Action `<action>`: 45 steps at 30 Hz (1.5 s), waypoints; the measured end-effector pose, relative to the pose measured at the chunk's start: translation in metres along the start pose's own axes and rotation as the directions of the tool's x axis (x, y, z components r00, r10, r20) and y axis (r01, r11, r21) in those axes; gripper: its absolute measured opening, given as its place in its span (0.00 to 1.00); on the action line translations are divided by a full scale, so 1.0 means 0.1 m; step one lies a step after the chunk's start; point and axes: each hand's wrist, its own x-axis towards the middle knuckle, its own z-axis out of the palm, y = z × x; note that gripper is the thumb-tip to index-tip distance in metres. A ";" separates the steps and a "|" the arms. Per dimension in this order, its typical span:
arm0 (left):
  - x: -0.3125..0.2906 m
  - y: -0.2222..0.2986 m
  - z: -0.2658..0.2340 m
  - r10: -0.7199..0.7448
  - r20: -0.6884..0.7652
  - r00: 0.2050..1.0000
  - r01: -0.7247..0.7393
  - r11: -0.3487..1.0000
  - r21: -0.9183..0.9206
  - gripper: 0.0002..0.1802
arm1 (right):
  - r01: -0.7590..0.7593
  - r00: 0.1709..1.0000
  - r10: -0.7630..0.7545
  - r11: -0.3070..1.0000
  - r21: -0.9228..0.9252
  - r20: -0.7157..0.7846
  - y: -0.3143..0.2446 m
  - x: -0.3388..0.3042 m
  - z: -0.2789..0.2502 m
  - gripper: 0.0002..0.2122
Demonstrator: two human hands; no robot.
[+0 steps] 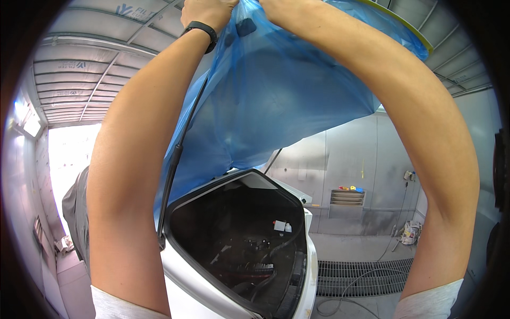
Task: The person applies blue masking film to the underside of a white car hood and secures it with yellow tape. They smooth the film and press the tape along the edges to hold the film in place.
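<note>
Both my arms reach up to the top edge of the picture, where the hands are partly cut off. My left hand [208, 15], with a black band on the wrist, is closed on a gathered part of a blue plastic sheet [276, 90]. Close beside it, my right hand [273, 9] grips the same bunched plastic; its fingertips are hard to see. The thin, see-through sheet drapes over the raised tailgate of a white car [186, 292]. Yellow-green tape [406, 25] runs along its upper right edge. A dark patch shows through the film below my hands.
A black strut [175, 159] stands at the left of the open trunk [212, 228]. Inside lie a white bottle [288, 227] and loose small parts. A hose [340, 297] crosses the floor grate [366, 276] at right. A metal-panelled wall [350, 143] stands behind.
</note>
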 end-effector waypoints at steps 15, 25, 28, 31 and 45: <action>-0.56 0.15 0.18 0.510 -0.075 0.857 -0.488 0.849 0.201 0.21 | -0.004 0.980 0.044 0.979 0.204 -0.192 0.18 -0.31 0.17 0.13; -0.74 0.31 0.29 0.449 0.019 0.893 -0.447 0.884 0.136 0.28 | -0.133 0.914 0.297 0.864 0.486 -0.276 0.17 -0.25 0.15 0.12; -0.71 0.25 0.29 0.457 0.004 0.889 -0.455 0.886 0.090 0.28 | -0.145 0.910 0.323 0.836 0.530 -0.261 0.15 -0.16 0.20 0.11; -0.70 0.24 0.26 0.441 0.059 0.896 -0.445 0.889 0.112 0.30 | -0.022 0.899 0.209 0.899 0.437 -0.385 0.17 -0.09 0.25 0.09; -0.74 0.25 0.09 0.374 0.276 0.886 -0.429 0.886 0.177 0.43 | 0.073 0.774 0.313 0.819 0.569 -0.550 0.40 -0.49 0.38 0.12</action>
